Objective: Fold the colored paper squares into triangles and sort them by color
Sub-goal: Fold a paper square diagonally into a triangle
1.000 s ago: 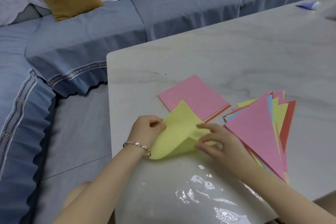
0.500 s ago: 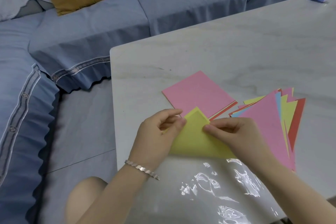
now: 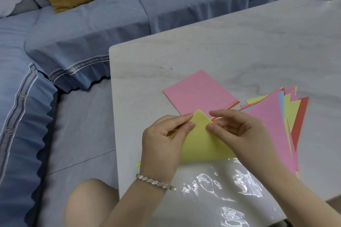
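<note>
Both hands pinch the yellow folded paper [image 3: 200,143] near its far tip: left hand [image 3: 162,143] on the left, right hand [image 3: 238,131] on the right, near the pink-topped square stack [image 3: 199,92].

Both hands are reaching forward, close together. The left hand [image 3: 162,143] is curling, its thumb and first finger pinching. The right hand [image 3: 238,131] is doing the same, its fingers [image 3: 219,114] pointing left. The thumbs are nearly meeting. A bracelet is sitting on the left wrist.
</note>
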{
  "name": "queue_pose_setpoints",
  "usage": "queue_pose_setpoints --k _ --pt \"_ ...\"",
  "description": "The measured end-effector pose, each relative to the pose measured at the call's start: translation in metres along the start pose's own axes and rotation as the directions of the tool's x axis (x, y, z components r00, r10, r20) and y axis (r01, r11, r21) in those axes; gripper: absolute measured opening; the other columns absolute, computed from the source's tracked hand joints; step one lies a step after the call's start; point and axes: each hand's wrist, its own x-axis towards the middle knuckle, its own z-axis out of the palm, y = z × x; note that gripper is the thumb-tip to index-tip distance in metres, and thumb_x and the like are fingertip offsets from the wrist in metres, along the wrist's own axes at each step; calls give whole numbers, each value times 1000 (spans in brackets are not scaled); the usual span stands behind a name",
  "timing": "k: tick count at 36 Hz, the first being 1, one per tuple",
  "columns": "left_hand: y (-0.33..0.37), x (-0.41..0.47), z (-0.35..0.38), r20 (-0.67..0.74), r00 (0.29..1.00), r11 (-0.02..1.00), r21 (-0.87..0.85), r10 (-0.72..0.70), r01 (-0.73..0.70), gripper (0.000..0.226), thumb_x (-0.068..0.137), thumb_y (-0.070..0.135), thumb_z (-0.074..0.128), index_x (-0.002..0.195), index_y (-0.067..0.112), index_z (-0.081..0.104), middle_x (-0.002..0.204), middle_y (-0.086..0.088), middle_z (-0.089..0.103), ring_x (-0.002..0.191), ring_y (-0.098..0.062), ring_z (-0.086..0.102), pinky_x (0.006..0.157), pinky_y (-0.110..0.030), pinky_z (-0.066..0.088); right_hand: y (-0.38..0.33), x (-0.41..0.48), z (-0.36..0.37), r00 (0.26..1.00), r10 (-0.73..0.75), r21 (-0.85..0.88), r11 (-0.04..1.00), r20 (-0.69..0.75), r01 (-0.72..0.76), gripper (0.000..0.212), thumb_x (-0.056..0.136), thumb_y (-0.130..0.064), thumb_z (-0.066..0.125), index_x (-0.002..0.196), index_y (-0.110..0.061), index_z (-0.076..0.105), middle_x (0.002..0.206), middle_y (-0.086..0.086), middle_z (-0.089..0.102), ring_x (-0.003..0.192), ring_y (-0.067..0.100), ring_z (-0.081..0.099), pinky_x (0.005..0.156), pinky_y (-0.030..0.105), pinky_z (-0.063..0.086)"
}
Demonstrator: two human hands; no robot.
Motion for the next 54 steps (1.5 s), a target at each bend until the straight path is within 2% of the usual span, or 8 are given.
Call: queue_pose_setpoints --k 12,33,37,43,46,49,52,54 --pt "-3 -3 0 -6 999 997 71 41 -40 23 74 4 72 80 27 72 75 28 65 73 7 60 66 -4 40 -5 -5 3 999 -20 -63 998 -26 18 29 73 -4 74 69 -33 70 65 -23 68 62 -10 61 61 1 41" --pt "4 -5 0 28 998 992 117 -52 48 32 73 9 74 69 40 66 77 27 66 68 6 59 63 -4 41 -1 -5 -4 1000 -18 -97 995 22 20 27 74 -6 73 69 -33 71 68 -25 68 64 -10 60 62 1 40" --pt "4 -3 -4 123 988 989 128 -90 74 40 72 8 75 76 46 64 73 28 65 68 6 59 65 -3 42 0 -2 -10 992 -49 -193 979 114 71 24 75 -9 73 71 -33 73 70 -23 69 71 -5 63 67 3 40" --pt "-3 2 -10 297 954 964 259 -24 -57 24 73 17 75 86 36 69 66 20 65 66 0 59 63 -9 44 2 9 -20 924 -106 -397 881 369 259 24 77 -16 73 73 -41 73 72 -32 64 79 -10 59 72 5 38" --pt "-5 3 -9 272 955 964 260 -121 48 23 73 9 74 62 29 71 63 11 67 61 -4 61 64 -16 49 7 18 -16 904 -205 -515 764 376 388 7 75 -25 71 77 -31 75 69 -23 65 79 -6 56 82 7 36" --pt "-9 8 -5 76 950 953 58 -302 299 28 76 1 70 60 24 68 53 5 65 49 -6 60 54 -18 52 23 23 -6 865 -471 -652 603 174 460 14 77 -21 63 83 -15 74 85 -3 68 86 9 54 102 29 30" --pt "-24 16 -2 -53 868 862 -164 -494 481 17 79 -3 67 66 10 66 57 -5 64 46 -8 61 46 -16 50 31 22 8 879 -457 -645 633 135 428 26 85 -22 51 97 -11 71 109 6 65 104 19 52 99 24 31" --pt "-41 19 1 -93 827 827 -175 -554 535 14 80 -1 66 69 8 66 59 -7 65 47 -9 63 46 -16 50 44 21 17 885 -417 -670 599 207 439 25 82 -18 56 102 -11 70 114 5 66 108 18 53 97 27 36"
